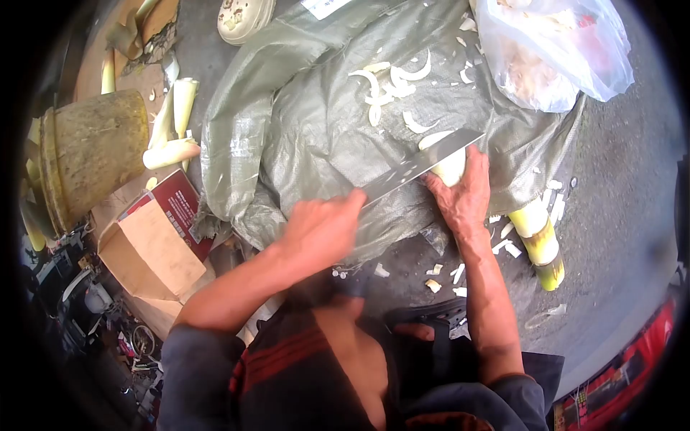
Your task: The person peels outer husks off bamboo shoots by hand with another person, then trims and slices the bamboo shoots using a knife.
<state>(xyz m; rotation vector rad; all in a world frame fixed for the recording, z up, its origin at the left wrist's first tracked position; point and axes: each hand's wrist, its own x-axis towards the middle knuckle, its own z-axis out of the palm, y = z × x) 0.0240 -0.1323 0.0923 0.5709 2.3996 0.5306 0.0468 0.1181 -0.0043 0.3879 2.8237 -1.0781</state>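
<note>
My left hand (323,224) is closed in a fist around the handle of a long-bladed knife (406,172). The blade slants up to the right and lies across a pale, peeled bamboo shoot (451,171). Curled around that shoot from the right is my right hand (463,197), its fingertips close to the blade. The blade hides part of the shoot. Under both hands spreads a grey-green woven sack (316,151), with curved pale peelings (413,70) scattered on it.
A clear plastic bag (553,57) lies upper right. Below it is a green-yellow bamboo shoot (537,241) on the ground. At left are a tipped, dirty yellow bucket (97,147), pale shoots (172,152) and a cardboard box (154,248). A pale clog (244,18) sits at the top.
</note>
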